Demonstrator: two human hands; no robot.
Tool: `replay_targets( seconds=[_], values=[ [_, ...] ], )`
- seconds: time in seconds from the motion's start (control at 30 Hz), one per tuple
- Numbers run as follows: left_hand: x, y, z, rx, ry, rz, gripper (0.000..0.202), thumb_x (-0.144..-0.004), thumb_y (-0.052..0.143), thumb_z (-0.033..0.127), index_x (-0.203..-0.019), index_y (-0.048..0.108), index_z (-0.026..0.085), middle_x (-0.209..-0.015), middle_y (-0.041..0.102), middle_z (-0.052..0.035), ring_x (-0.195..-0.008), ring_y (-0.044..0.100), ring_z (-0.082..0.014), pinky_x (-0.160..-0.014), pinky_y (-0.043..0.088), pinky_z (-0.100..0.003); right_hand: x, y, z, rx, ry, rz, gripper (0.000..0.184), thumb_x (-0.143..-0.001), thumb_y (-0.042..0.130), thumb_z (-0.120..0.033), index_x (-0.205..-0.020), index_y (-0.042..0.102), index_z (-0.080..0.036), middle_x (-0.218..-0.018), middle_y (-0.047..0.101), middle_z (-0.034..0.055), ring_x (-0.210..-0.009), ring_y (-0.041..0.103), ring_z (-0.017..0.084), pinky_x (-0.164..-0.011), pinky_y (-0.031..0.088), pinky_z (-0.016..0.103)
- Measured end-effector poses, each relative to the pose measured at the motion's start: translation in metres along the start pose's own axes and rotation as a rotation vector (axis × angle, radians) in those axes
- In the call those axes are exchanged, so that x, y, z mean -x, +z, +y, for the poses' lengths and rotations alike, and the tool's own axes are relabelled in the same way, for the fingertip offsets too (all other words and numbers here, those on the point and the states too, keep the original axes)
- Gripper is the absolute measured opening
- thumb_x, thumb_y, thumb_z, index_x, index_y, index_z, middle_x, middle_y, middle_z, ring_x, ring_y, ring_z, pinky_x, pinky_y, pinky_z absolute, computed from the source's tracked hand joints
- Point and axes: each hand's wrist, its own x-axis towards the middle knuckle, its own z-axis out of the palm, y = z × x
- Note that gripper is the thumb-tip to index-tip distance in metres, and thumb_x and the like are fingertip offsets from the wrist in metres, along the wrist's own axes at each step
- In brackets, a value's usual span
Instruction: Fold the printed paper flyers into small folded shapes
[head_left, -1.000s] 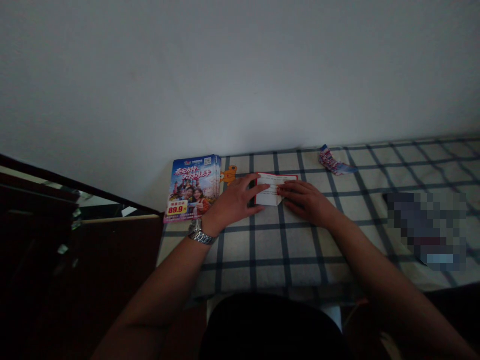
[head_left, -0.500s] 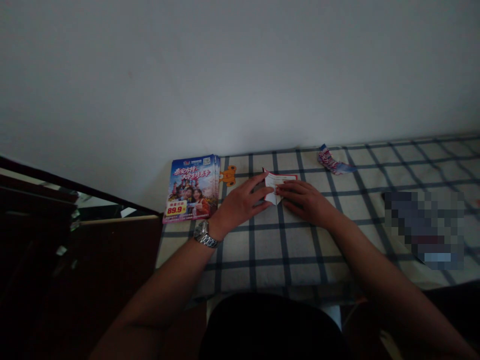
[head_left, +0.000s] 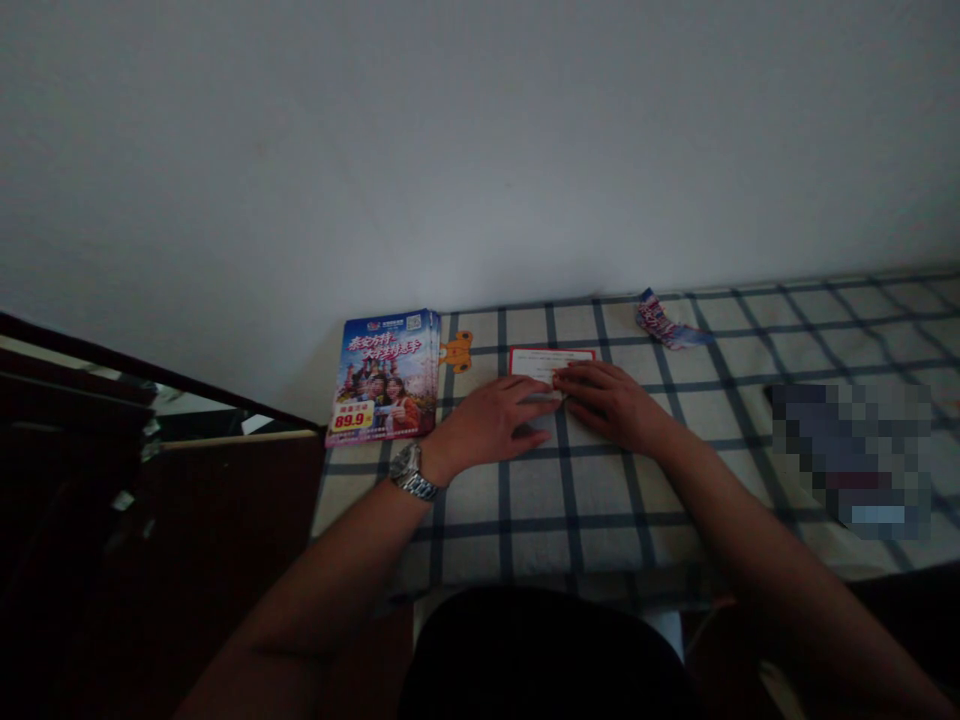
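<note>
Head view: two bare forearms reach over a checked cloth surface (head_left: 540,500) set against a pale wall.
Leaflet: the white, red-edged leaflet (head_left: 546,359) lies flat on the surface near the wall, its near edge under the fingertips of both hands.
Left hand: the left hand (head_left: 499,420) is palm down and released, fingers stretched and pressing the leaflet's near left part; a metal wristwatch (head_left: 412,472) sits on the wrist.
Right hand: the right hand (head_left: 611,405) is flat and unclenched, grasping nothing, its fingertips on the leaflet beside the left fingertips.
Flyer stack: the colourful flyer stack (head_left: 384,375) lies left of the left hand, at the surface's left end.
Orange figure: the orange figure (head_left: 457,352) sits between the flyer stack and the leaflet.
Crumpled flyer: the crumpled flyer (head_left: 664,325) lies well to the right, by the wall.
</note>
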Motion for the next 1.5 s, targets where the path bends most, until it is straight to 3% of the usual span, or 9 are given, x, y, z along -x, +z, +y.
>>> replay_targets(
  seconds=[0.67,1.5],
  values=[
    [0.0006,0.0003,0.002,0.017,-0.026,-0.014,0.047,-0.102,0.065,0.037,-0.147,0.06,0.026,-0.148,0.059,-0.0093,-0.139,0.053,-0.0283,-0.112,0.053,-0.049,-0.0005,-0.0025,-0.0028,-0.001,0.017,0.013,0.045,-0.102,0.061,-0.028,-0.148,0.062,-0.029,-0.144,0.065,0.0122,-0.135,0.06,0.033,-0.112,0.053,0.058],
    [0.0004,-0.0033,0.0014,0.017,-0.013,-0.035,0.035,-0.105,0.061,0.039,-0.136,0.066,0.024,-0.147,0.059,-0.0095,-0.137,0.055,-0.0273,-0.113,0.053,-0.048,-0.0017,-0.0046,-0.0068,-0.007,0.026,0.014,0.043,-0.104,0.059,-0.027,-0.147,0.063,-0.026,-0.143,0.065,0.0126,-0.135,0.06,0.032,-0.113,0.053,0.057]
  ],
)
